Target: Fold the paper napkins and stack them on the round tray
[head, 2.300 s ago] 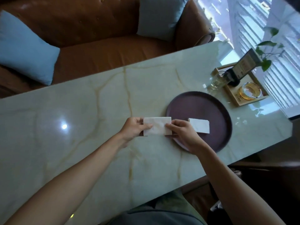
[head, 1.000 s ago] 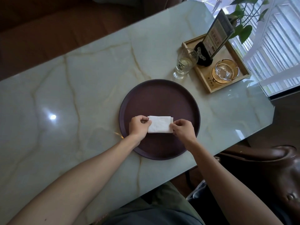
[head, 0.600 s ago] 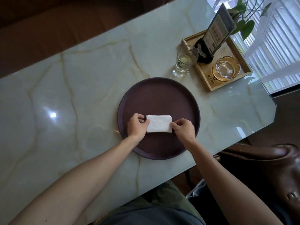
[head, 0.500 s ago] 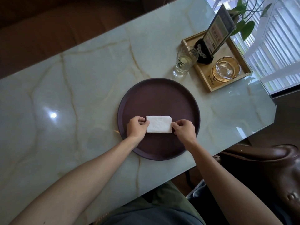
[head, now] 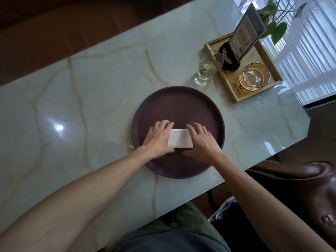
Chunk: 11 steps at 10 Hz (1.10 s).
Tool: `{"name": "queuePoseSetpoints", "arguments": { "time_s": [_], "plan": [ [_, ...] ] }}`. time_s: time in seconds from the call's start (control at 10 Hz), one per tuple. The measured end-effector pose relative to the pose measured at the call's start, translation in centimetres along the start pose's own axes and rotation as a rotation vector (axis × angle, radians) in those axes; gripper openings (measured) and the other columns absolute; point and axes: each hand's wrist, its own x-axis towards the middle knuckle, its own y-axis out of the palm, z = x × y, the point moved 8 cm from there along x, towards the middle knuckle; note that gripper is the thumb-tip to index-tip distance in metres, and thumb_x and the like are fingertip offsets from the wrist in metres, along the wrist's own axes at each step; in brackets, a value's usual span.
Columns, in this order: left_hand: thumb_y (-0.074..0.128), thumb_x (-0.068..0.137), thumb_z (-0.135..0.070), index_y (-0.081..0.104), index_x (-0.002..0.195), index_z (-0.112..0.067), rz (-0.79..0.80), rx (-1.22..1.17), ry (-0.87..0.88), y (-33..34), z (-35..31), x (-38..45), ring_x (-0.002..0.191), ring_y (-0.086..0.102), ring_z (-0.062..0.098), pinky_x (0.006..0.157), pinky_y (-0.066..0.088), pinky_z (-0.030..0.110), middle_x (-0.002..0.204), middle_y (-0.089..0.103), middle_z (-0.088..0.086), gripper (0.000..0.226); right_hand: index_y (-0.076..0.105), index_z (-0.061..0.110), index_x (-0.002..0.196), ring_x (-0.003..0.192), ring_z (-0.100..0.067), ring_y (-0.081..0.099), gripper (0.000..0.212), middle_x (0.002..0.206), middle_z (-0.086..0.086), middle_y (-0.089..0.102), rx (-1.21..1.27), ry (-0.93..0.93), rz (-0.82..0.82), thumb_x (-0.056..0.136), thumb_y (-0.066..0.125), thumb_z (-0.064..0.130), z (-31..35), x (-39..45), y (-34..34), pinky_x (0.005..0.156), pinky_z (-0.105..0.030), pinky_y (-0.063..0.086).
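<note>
Head view: folded napkins (head: pixel 180 138) between left hand (head: pixel 158 138) and right hand (head: pixel 202 140), both flat, fingers spread, gripping nothing. Thin, soft; pinch short ends.

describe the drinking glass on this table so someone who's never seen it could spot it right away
On the pale marble table, look at the far right corner, where a wooden tray sits. The drinking glass stands on the marble against the tray's left edge. Unlike the amber ashtray in the tray, it is tall, clear, and holds a lemon slice.
</note>
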Motion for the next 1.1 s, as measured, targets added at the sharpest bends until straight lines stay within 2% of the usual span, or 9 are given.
{"name": "queuePoseSetpoints", "arguments": {
  "time_s": [0.1, 0.3, 0.4, 0.6, 0.7, 0.9, 1.1],
  "plan": [
    [0.084, 0.070, -0.035, 0.035, 0.152, -0.015, 0.058, 0.098, 0.040, 0.3, -0.1, 0.3, 0.134, 0.040, 0.028, 0.104, 0.042, 0.041, 0.149, 0.038, 0.004, 0.097, 0.024, 0.013, 0.160, 0.139, -0.033, 0.040, 0.109, 0.159, -0.010, 0.033, -0.106, -0.058, 0.068, 0.076, 0.081, 0.054, 0.5, 0.5, 0.4, 0.105, -0.046, 0.045],
    [0.077, 0.078, -0.022, 0.046, 0.140, -0.014, 0.055, 0.119, 0.071, -0.1, -0.2, 0.4, 0.120, 0.047, 0.028, 0.095, 0.045, 0.038, 0.136, 0.044, 0.006, 0.070, 0.046, 0.013, 0.141, 0.124, -0.031, 0.049, 0.073, 0.142, -0.006, 0.047, -0.133, -0.063, 0.037, 0.081, 0.077, 0.041, 0.6, 1.1, -0.6, 0.091, -0.044, 0.051],
    [0.077, 0.078, -0.021, 0.046, 0.139, -0.014, 0.054, 0.126, 0.071, 0.0, -0.3, 0.4, 0.119, 0.047, 0.028, 0.094, 0.046, 0.039, 0.135, 0.044, 0.007, 0.069, 0.047, 0.013, 0.139, 0.123, -0.032, 0.049, 0.069, 0.140, -0.007, 0.047, -0.133, -0.064, 0.045, 0.081, 0.076, 0.039, 0.8, 1.2, -0.7, 0.090, -0.045, 0.052],
    [0.085, 0.073, -0.033, 0.025, 0.156, -0.014, 0.092, 0.064, 0.042, 0.3, 0.1, 0.2, 0.128, 0.044, 0.029, 0.102, 0.044, 0.042, 0.143, 0.039, 0.008, 0.104, 0.038, 0.009, 0.148, 0.128, -0.034, 0.048, 0.087, 0.143, -0.011, 0.045, -0.131, -0.013, 0.079, 0.078, 0.077, 0.044, 1.2, 0.8, -1.1, 0.095, -0.046, 0.050],
    [0.085, 0.073, -0.040, 0.025, 0.156, -0.014, 0.089, 0.042, 0.025, -0.1, 0.6, -0.7, 0.129, 0.045, 0.031, 0.103, 0.043, 0.043, 0.143, 0.040, 0.010, 0.106, 0.036, 0.009, 0.150, 0.134, -0.035, 0.046, 0.089, 0.148, -0.012, 0.044, -0.134, -0.007, 0.035, 0.081, 0.074, 0.050, 2.2, 0.4, -2.4, 0.100, -0.047, 0.047],
    [0.073, 0.081, -0.051, 0.039, 0.148, -0.014, 0.079, 0.052, -0.079, -2.6, 4.2, -4.0, 0.135, 0.044, 0.033, 0.108, 0.041, 0.046, 0.146, 0.044, 0.012, 0.083, 0.046, 0.015, 0.148, 0.147, -0.033, 0.035, 0.071, 0.156, -0.009, 0.043, -0.112, -0.112, 0.054, 0.092, 0.064, 0.054, 7.5, 0.8, -4.6, 0.113, -0.048, 0.036],
    [0.065, 0.084, -0.062, 0.055, 0.134, -0.016, 0.174, 0.013, -0.207, -5.6, 10.5, -9.5, 0.129, 0.054, 0.035, 0.104, 0.046, 0.044, 0.140, 0.056, 0.014, 0.069, 0.050, 0.020, 0.146, 0.145, -0.032, 0.037, 0.071, 0.154, -0.007, 0.046, -0.181, -0.199, 0.201, 0.089, 0.061, 0.061, 15.3, 1.7, -5.6, 0.114, -0.048, 0.036]
  ]
}}
